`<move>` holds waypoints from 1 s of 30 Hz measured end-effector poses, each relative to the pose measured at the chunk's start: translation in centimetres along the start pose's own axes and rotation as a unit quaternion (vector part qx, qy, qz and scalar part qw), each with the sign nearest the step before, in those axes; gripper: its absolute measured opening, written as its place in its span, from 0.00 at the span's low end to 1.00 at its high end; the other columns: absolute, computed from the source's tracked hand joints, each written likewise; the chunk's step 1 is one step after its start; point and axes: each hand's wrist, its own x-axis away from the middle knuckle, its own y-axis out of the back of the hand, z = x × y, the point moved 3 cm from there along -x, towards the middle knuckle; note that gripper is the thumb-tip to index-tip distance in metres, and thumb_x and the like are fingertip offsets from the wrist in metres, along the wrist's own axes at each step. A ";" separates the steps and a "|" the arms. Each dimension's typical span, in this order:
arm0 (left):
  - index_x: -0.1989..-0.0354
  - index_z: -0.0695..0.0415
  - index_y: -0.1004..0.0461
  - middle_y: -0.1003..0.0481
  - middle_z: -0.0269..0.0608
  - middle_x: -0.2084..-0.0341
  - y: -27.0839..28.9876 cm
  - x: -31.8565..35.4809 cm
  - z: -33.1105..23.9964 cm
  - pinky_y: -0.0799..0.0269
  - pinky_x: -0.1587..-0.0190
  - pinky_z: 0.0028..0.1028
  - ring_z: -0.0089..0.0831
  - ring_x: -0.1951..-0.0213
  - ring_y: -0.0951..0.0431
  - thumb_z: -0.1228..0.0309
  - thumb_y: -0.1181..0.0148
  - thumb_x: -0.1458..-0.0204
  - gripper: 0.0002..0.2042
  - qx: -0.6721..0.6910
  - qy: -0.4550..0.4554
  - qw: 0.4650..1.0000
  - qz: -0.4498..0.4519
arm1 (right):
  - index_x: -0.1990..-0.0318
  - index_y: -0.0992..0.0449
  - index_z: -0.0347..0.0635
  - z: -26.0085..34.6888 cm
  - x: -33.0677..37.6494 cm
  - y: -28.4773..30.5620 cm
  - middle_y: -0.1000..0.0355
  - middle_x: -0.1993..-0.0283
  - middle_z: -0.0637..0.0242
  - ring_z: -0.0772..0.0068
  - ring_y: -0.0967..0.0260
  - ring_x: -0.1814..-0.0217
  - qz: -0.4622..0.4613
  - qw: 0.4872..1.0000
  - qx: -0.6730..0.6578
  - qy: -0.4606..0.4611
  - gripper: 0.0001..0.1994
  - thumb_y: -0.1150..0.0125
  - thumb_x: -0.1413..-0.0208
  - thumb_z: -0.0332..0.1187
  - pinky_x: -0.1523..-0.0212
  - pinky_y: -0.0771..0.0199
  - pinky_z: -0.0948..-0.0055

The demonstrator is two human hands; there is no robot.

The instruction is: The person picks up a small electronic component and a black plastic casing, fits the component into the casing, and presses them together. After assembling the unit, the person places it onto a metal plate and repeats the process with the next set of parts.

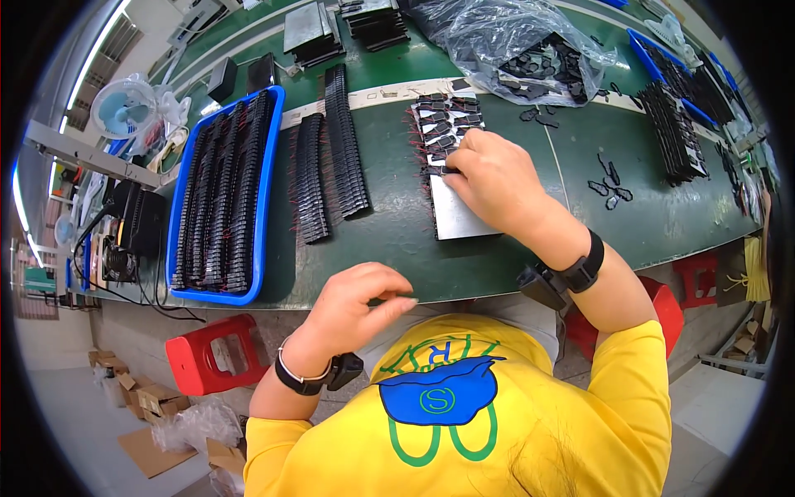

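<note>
My right hand [489, 176] is over a flat silver plate [457, 214], thumb and fingers pinched together at the lower end of rows of small black parts with red wires [439, 132]. What the pinch holds is hidden by the fingers. Those rows cover the far part of the plate; its near end is bare metal. At the table's front edge, my left hand [356, 298] hovers with thumb and curled fingers apart, nothing visible between them.
Left stands a blue tray [269, 166] packed with black parts; two long rows of black parts [341, 141] lie beside it. Behind are stacked plates [312, 35] and a clear plastic bag [472, 41] of black pieces. Loose black loops [611, 186] lie to the right. A red stool [211, 354] stands below.
</note>
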 end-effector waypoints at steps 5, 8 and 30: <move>0.59 0.64 0.25 0.22 0.39 0.68 -1.7 -0.7 2.7 0.26 0.66 0.22 0.24 0.67 0.22 0.74 0.37 0.48 0.10 0.387 0.205 0.892 -0.111 | 0.70 0.24 0.40 2.3 1.9 1.2 0.32 0.69 0.63 0.59 0.31 0.66 -0.021 0.996 -0.084 0.038 0.08 0.33 0.60 0.28 0.67 0.31 0.64; 0.57 0.64 0.26 0.22 0.39 0.67 -2.2 -2.0 3.0 0.25 0.66 0.21 0.22 0.67 0.22 0.73 0.39 0.46 0.11 0.509 0.224 0.815 -0.161 | 0.70 0.25 0.40 4.4 3.5 2.1 0.33 0.70 0.63 0.59 0.32 0.68 -0.035 0.991 -0.119 0.055 0.10 0.32 0.63 0.26 0.69 0.32 0.64; 0.64 0.60 0.21 0.26 0.41 0.60 -3.8 -1.3 0.3 0.27 0.61 0.22 0.25 0.63 0.25 0.80 0.37 0.51 0.07 0.207 0.037 0.963 -0.170 | 0.64 0.25 0.36 6.1 8.5 1.5 0.26 0.72 0.60 0.60 0.26 0.73 -0.047 0.969 -0.240 0.028 0.15 0.29 0.63 0.24 0.74 0.26 0.68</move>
